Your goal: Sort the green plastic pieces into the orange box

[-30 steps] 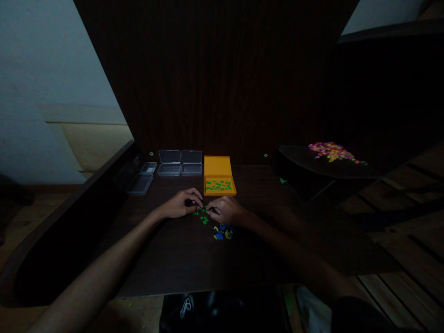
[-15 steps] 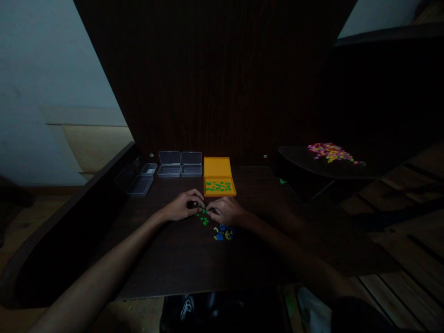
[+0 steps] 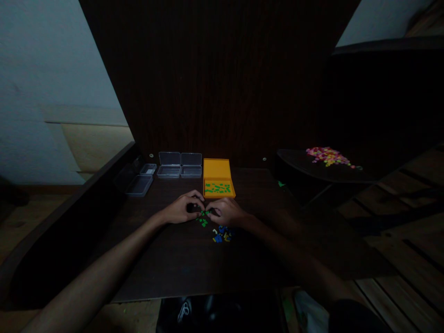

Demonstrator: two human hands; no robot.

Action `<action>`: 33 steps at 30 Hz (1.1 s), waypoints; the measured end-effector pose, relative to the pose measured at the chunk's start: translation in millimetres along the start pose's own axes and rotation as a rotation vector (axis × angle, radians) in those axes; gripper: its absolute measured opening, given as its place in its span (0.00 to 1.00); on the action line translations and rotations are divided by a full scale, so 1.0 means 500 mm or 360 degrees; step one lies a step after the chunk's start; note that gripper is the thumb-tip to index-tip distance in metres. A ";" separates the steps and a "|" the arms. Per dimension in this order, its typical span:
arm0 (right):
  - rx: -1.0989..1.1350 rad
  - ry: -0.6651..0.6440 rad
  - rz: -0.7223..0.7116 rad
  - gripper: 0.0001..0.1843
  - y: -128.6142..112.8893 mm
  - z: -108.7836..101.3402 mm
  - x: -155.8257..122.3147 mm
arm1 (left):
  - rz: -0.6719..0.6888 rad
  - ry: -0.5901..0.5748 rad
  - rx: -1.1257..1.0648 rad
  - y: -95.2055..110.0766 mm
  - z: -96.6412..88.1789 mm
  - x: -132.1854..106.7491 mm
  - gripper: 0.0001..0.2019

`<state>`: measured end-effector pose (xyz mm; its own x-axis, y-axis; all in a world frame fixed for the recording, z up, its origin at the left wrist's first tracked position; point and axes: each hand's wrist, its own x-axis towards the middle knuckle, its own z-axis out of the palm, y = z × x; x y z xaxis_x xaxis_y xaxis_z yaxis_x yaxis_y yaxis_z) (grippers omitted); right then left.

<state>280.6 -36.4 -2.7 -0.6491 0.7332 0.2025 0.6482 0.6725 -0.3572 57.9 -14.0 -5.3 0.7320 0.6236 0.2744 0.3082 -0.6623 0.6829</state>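
Observation:
My left hand [image 3: 183, 208] rests on the dark table, its thumb and forefinger curled together at the edge of a scatter of small green pieces [image 3: 204, 222]. Facing it, my right hand [image 3: 227, 212] has its fingertips pinched at a small green piece [image 3: 208, 212]. The two hands' fingertips almost meet; what lies between the left fingers is too small and dark to make out. Just beyond them stands an open yellow box [image 3: 217, 169] with several green pieces [image 3: 218, 188] in its tray. Blue, yellow and white pieces [image 3: 222, 234] lie in a pile below my right wrist.
Clear plastic boxes with open lids [image 3: 169, 171] stand at the back left, and another clear box [image 3: 139, 185] lies beside the left side panel. A heap of pink and yellow pieces [image 3: 328, 155] sits on a raised shelf at right. A dark panel [image 3: 215, 83] rises behind.
The fingertips of both hands have shifted slightly over the green pieces, and a few of these lie a little differently. The view has tilted slightly.

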 end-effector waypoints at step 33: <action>0.0025 -0.0050 0.0024 0.08 0.006 -0.013 0.006 | -0.0045 -0.0049 -0.0065 -0.016 0.005 0.002 0.06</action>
<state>282.8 -31.6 2.8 -0.6519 0.7394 0.1684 0.6515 0.6597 -0.3745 57.8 -9.2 -11.9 0.7420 0.6282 0.2339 0.3043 -0.6266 0.7175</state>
